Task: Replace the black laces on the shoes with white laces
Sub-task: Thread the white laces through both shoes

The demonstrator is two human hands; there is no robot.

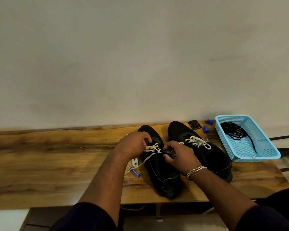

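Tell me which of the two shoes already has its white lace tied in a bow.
The right shoe, next to the blue basket. The left shoe is still being laced: both hands work at its eyelets and a loose white lace end trails off it.

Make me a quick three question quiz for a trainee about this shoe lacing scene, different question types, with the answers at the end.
1. True or false: the right shoe already has a white lace tied in a bow.
2. Multiple choice: where are the removed black laces? A) on the wooden bench B) in the blue basket C) in the left hand
3. Fill in: both hands work on the white lace of the ____ shoe.

Key: 1 true. 2 B. 3 left: the left hand and right hand have fingers curled at the eyelets of the left shoe, and one loose lace end trails off to the left.
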